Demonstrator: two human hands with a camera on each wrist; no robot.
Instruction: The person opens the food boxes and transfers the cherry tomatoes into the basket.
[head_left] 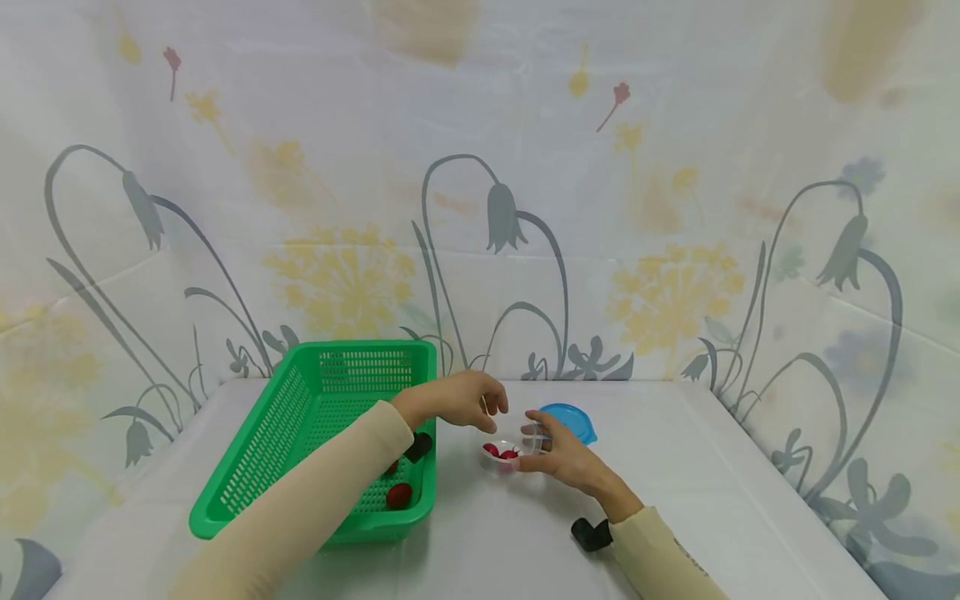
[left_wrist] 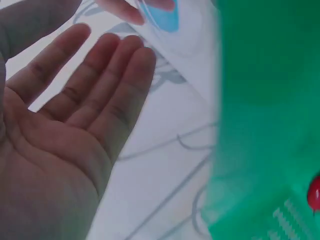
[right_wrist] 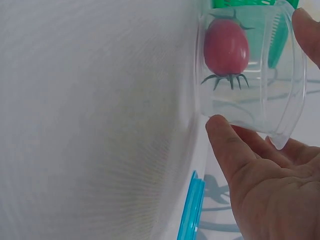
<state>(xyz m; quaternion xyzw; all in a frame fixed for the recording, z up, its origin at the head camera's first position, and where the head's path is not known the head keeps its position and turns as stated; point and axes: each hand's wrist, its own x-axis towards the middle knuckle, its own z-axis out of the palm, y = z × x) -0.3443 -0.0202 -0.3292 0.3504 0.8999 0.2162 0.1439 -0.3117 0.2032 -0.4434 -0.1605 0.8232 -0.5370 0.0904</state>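
Note:
My right hand [head_left: 570,460] holds a small clear plastic container [right_wrist: 240,109] on the table, with thumb and fingers on its sides. Inside lie red cherry tomatoes [head_left: 509,455]; one with green sepals [right_wrist: 226,47] shows through the wall in the right wrist view. My left hand [head_left: 459,398] hovers in the air just left of the container, above the right edge of the green basket [head_left: 315,345]. It carries nothing, and its fingers look loosely extended in the left wrist view. A red tomato [head_left: 399,497] lies in the basket's near right corner, with another partly hidden by my left arm.
A round blue lid [head_left: 572,421] lies on the white table behind my right hand. The slatted green basket takes up the left side of the table. A flower-patterned sheet [head_left: 480,275] hangs behind and along the sides. Black wrist cameras [head_left: 592,534] sit below the hands.

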